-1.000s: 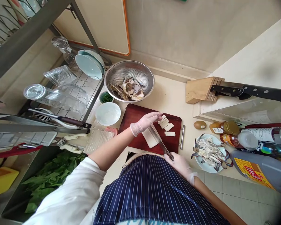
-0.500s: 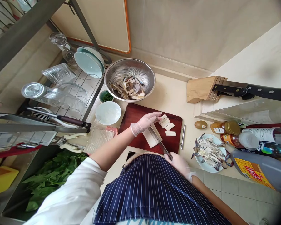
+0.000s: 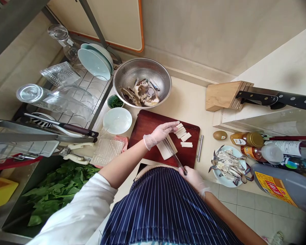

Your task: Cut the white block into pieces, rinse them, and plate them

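A dark red cutting board (image 3: 149,127) lies on the counter in front of me. On it rests a white slab of food (image 3: 164,149), its kind unclear, with several cut white strips (image 3: 186,136) to the right. My right hand (image 3: 193,180), in a clear glove, is closed around the handle of a kitchen knife (image 3: 177,160). The blade runs up and left along the slab. My left hand (image 3: 161,135), also gloved, lies over the far end of the blade and slab with its fingers stretched out together. It hides the knife's tip.
Behind the board stands a metal colander (image 3: 142,63) holding crab pieces. A white bowl (image 3: 117,120) is at the left. To the right are a plate of cut crab (image 3: 228,166), a kiwi (image 3: 220,135), jars (image 3: 246,139) and a knife block (image 3: 223,96). Leafy greens (image 3: 58,194) fill the sink.
The view has shifted slightly. Both hands and the knife keep nearly the same place on the slab; the cut strips lie as before.
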`<state>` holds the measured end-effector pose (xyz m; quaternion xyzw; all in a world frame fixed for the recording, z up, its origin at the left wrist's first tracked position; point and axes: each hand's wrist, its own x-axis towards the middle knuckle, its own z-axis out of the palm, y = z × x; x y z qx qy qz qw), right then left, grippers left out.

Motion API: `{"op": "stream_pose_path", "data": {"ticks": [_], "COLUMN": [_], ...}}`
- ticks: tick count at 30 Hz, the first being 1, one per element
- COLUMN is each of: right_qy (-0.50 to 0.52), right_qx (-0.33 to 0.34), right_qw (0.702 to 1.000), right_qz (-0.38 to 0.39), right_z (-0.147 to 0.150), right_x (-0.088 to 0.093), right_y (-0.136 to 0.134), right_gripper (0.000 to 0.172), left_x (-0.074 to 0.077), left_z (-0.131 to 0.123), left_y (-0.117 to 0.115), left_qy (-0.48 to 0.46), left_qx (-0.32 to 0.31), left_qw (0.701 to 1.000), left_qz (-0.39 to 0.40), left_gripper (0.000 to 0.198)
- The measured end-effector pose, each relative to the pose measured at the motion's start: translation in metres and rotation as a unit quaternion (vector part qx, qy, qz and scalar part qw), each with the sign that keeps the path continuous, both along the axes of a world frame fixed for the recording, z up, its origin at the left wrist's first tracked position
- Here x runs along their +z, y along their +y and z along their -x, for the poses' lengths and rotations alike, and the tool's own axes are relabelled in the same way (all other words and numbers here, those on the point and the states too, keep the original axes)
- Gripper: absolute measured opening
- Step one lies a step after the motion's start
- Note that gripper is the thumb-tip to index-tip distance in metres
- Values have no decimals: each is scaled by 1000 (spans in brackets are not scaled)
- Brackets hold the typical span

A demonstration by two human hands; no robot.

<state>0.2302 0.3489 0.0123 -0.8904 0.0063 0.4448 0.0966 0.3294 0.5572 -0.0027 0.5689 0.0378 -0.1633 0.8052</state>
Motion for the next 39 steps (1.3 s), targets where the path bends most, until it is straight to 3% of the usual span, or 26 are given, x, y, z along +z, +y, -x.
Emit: {"op": "stream_pose_path", "data": {"ticks": [9,13,19,29,39], "right_qy": [-8,-8,-14,1,-14], "right_qx": [-3,-12,-10,-24,-16], "right_qw": [1000,1000,1000,1000,999], "right_qz": [-3,4,8,0,24], "right_z": [3,4,5,3,5], "right_x": [0,-2,-5,-7,-9], "right_y": [5,6,7,12,13], "right_gripper": [35,35,33,34,32], "left_x": [6,0,-13,-21,-16], "left_z": [5,6,6,2,5], "left_y": [-2,3,7,8,5], "left_qy": [-44,-98,-185,-191,-154], "left_qx": [-1,15,22,41,30], "left_qw": [998,995,980,980,984], "left_qz": [32,-23,-70,-37,-83], "left_gripper": [32,28,40,41,37]}}
